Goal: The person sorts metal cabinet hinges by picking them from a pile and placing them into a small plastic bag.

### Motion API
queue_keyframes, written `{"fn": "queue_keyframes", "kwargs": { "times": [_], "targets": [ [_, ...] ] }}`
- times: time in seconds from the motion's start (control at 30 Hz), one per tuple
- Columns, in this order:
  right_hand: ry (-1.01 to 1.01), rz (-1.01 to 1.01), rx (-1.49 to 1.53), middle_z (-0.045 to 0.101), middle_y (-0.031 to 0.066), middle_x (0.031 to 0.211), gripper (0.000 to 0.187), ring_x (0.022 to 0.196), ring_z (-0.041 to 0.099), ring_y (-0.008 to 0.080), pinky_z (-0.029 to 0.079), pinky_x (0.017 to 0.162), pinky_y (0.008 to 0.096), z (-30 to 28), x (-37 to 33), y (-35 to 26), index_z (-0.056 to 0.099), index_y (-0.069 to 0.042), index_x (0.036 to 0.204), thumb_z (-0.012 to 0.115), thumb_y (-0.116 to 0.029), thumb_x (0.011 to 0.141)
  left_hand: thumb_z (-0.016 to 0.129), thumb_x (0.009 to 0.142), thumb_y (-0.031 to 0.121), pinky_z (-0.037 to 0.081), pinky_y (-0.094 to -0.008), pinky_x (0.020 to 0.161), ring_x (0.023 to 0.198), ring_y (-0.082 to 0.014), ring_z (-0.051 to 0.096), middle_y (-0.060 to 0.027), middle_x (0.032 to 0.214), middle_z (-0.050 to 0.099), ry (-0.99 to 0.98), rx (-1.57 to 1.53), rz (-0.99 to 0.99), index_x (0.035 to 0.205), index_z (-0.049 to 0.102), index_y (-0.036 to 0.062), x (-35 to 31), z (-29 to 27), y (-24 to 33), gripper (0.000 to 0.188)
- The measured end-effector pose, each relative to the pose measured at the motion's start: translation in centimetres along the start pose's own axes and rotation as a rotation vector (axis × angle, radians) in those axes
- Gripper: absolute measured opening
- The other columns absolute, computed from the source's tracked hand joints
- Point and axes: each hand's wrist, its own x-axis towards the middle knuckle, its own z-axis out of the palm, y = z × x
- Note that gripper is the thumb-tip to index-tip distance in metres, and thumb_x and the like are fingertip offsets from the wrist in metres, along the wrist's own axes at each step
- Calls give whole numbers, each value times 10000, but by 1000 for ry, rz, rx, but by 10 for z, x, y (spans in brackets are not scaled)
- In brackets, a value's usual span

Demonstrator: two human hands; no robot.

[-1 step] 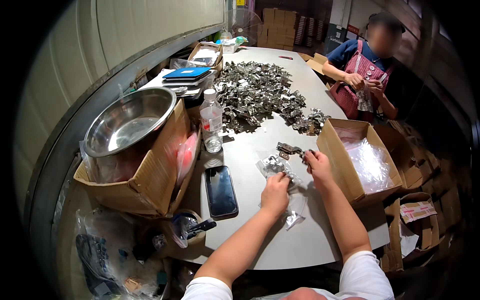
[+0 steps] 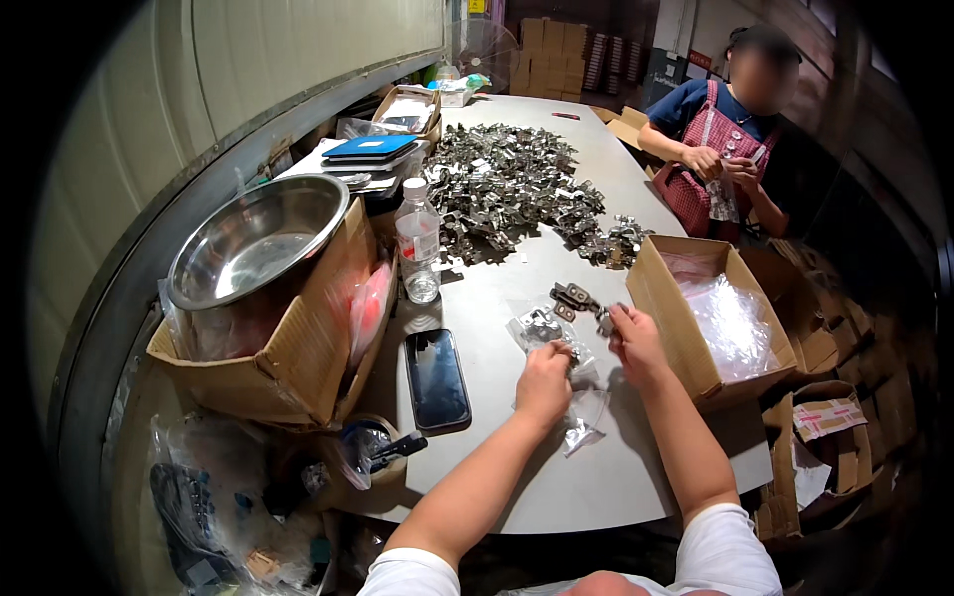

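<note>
My right hand (image 2: 638,343) is closed on one end of a metal cabinet hinge (image 2: 574,298), raised just over the table. Its plate end points away to the left. Closer to me, my left hand (image 2: 544,385) has its fingers pressed together at a clear plastic bag (image 2: 537,326) that has shiny metal parts inside. What lies right under those fingertips is partly hidden. A second small clear bag (image 2: 584,422) lies flat between my forearms. Farther back spreads a big heap of similar metal hinges (image 2: 517,184).
A carton of clear bags (image 2: 686,363) stands right of my hand. To the left are a phone (image 2: 437,380), a water bottle (image 2: 418,243) and a steel basin (image 2: 260,243) on a carton (image 2: 298,372). A co-worker (image 2: 725,149) handles a clear bag at the far right.
My right hand has shifted slightly right and nearer, and the hinge in it shows more of its plate. My left hand stays at the bag, almost unmoved.
</note>
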Motion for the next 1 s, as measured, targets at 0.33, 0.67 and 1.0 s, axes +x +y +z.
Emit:
{"fn": "queue_keyframes", "kwargs": {
  "times": [0.33,0.67,1.0],
  "targets": [
    [-113,216,89,541,-39,646,210,484,441,19,346,409,176,-12,-56,4,584,-69,793,642,-226,921,494,698,-84,383,-404,1059,1261,-397,444,-197,1365,465,29,-150,138,1261,491,-82,4,-1,10,564],
    [-23,142,258,578,61,965,66,667,569,127,502,606,242,13,-71,16,629,-39,903,654,-96,879,508,686,-115,431,-410,1028,1346,-376,363,-153,1440,405,-100,40,364,1284,483,-59,-5,-7,34,601],
    [165,-990,-1153,443,41,1286,214,1178,380,258,304,938,400,5,-68,12,713,-221,919,694,-154,717,540,664,-123,450,-395,1000,1296,-359,433,-186,1386,451,-178,-22,314,1238,515,-71,-6,-3,28,577]
  ]
}}
